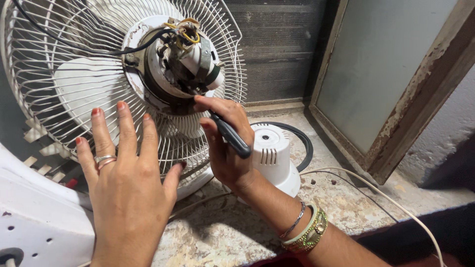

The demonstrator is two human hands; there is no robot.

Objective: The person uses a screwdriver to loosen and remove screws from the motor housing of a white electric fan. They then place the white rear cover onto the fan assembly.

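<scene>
Motor cover (273, 154) already off, lying on worktop (237, 232). Left hand (129, 183) open, flat against fan grille (64, 64); right hand (225, 143) gripping screwdriver (228, 133) at exposed motor (185, 54).

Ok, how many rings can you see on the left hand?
2, stacked together on one finger of the left hand: a silver ring and a copper-coloured ring just below it. The other fingers look bare from the back; the thumb is partly hidden.
</scene>
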